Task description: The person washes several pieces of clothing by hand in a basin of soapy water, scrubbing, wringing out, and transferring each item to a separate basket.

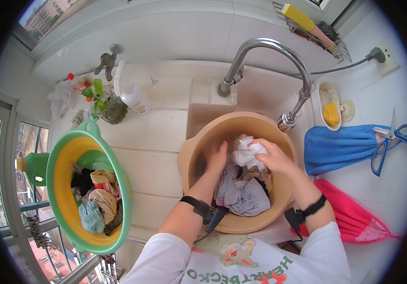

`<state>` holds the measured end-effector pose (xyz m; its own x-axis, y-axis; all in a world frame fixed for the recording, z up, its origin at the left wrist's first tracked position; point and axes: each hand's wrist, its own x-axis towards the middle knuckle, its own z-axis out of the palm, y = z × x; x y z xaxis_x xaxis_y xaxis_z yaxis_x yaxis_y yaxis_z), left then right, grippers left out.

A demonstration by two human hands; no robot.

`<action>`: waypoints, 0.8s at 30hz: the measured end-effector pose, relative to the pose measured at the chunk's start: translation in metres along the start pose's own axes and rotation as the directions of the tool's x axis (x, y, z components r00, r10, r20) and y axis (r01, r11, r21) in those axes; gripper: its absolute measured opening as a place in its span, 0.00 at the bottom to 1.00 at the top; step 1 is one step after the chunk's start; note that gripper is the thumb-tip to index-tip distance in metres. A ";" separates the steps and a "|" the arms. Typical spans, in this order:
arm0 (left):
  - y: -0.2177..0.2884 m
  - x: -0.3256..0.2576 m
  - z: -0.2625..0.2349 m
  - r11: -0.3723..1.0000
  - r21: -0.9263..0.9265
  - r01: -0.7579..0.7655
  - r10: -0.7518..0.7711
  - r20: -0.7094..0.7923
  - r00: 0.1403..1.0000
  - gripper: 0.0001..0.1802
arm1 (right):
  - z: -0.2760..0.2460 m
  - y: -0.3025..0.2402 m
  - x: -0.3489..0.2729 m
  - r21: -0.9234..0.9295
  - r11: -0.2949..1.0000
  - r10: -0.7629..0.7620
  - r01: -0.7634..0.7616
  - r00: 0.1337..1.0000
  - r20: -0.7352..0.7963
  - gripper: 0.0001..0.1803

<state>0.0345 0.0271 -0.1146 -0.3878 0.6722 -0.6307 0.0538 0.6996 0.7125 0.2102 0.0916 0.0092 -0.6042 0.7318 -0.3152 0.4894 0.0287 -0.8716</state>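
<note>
Showing in the head view, a white cloth [247, 153] is clasped by the right hand's [279, 158] bent fingers inside the tan basin [187, 163], near the front edge of the counter [158, 165]; the left hand [217, 158] is spread, seemingly empty; work looks midway, grey garments [249, 198] being left there, other clothes [104, 199] piled in the green tub [126, 199], left edge

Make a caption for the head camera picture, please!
Right hand holding crumpled white cloth in a round tan plastic basin, left hand nearby, beside a curved chrome faucet.
</note>
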 end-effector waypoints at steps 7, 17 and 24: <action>0.002 0.021 0.002 0.504 -0.840 0.198 0.380 0.422 0.823 0.37 | -0.032 -0.132 -0.055 0.198 0.966 -0.153 0.164 0.986 -0.067 0.19; 0.051 -0.047 -0.041 0.203 -0.695 0.690 0.462 0.689 0.558 0.39 | 0.028 -0.102 -0.039 -0.276 0.913 -0.339 0.300 0.935 -0.105 0.21; 0.045 -0.040 -0.032 0.147 -0.713 0.686 0.389 0.679 0.623 0.29 | 0.080 -0.062 -0.016 -0.670 0.706 -0.420 0.231 0.897 -0.134 0.31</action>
<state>0.0235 0.0240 -0.0471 0.4044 0.8551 -0.3244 -0.9139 0.3910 -0.1087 0.1396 0.0233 0.0380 -0.6636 0.7360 0.1340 0.6273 0.6450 -0.4364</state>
